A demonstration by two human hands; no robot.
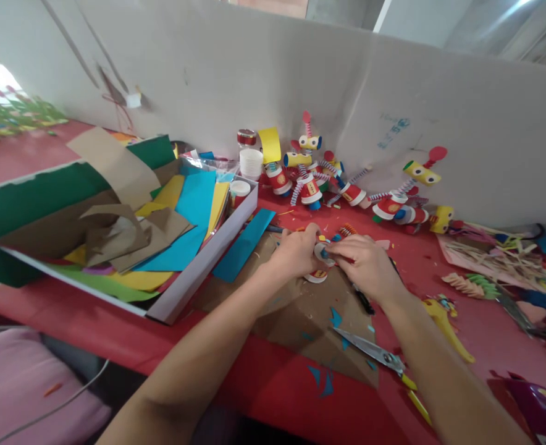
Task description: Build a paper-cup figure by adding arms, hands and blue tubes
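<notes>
Over the brown cardboard sheet (273,309), my left hand (297,252) grips a small paper cup (322,252), its pale open end turned toward my right hand. My right hand (366,264) pinches a small blue piece at the cup's mouth; the fingertips partly hide it. Just under the hands lies a red and white cup part (317,276). A black-handled tool (363,301) rests beside my right wrist. Open scissors with yellow handles (375,352) lie nearer to me, among blue paper scraps (327,384).
At left stands a box (203,269) of coloured paper and card, with a blue strip (245,246) beside it. Several paper-cup figures (310,188) line the back by the grey wall (208,74). A yellow glue gun (449,327) and a purple device (537,405) are at right.
</notes>
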